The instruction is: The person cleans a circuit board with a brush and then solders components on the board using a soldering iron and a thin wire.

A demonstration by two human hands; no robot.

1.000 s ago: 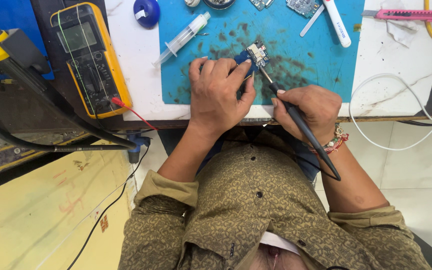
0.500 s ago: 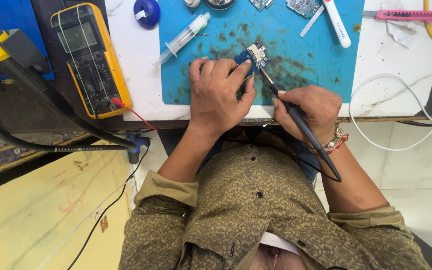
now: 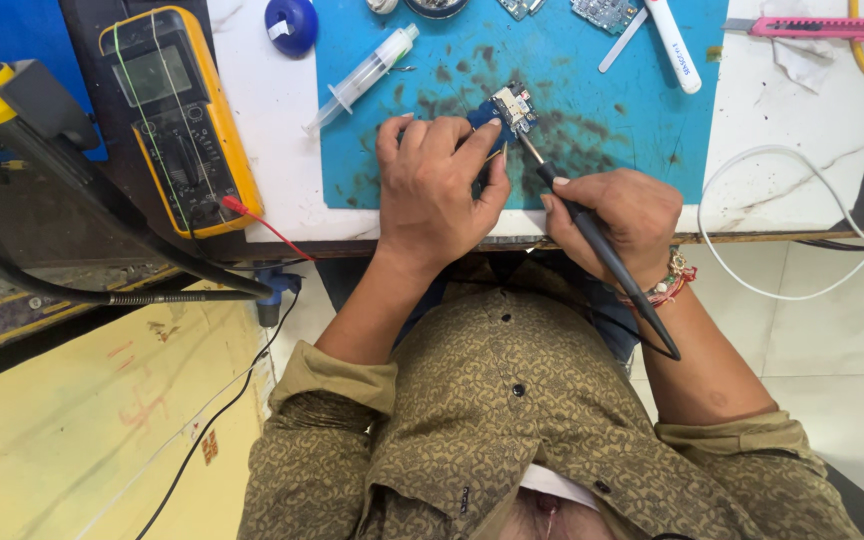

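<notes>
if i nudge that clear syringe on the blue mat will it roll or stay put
The syringe has a round barrel lying flat on the blue mat, so it would probably roll a little; its finger flange may stop it soon. It looks like thin clear plastic, likely light and easy to slide. Nothing touches it, so little would block it.

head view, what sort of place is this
Most likely a small electronics repair bench. The right hand holds a soldering iron to a small circuit board that the left hand steadies on a stained blue work mat, and a yellow multimeter lies beside it.
</notes>
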